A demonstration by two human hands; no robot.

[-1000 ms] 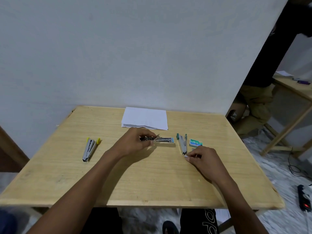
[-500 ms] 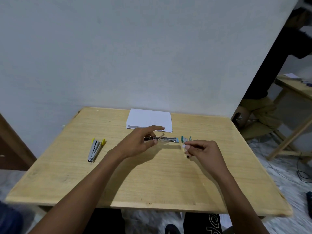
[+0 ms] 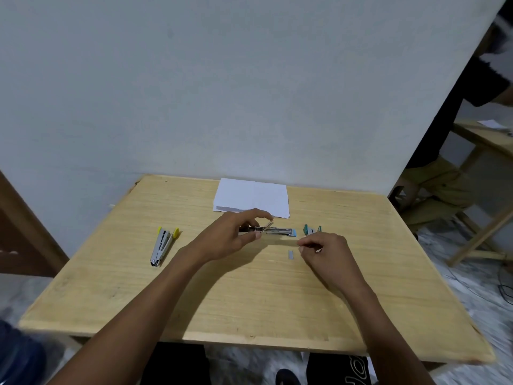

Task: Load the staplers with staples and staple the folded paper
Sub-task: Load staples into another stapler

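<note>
A blue stapler (image 3: 279,232) lies opened flat in the middle of the wooden table (image 3: 249,295). My left hand (image 3: 230,236) grips its left end between thumb and fingers. My right hand (image 3: 323,247) pinches a small strip of staples just right of the stapler's blue tip. A short grey strip of staples (image 3: 290,254) lies on the table below that tip. A green stapler (image 3: 312,230) is partly hidden behind my right hand. A yellow stapler (image 3: 163,245) lies at the left. The folded white paper (image 3: 252,198) rests at the back edge.
A white wall stands directly behind the table. At the right, another person sits beside a second wooden table (image 3: 488,137), with cables on the floor (image 3: 499,284). A dark wooden panel (image 3: 22,229) stands at the left.
My right hand moved left from the green stapler and staple box toward the blue stapler's tip, now pinching staples. A short strip of staples now lies on the table. My left hand kept its hold.
</note>
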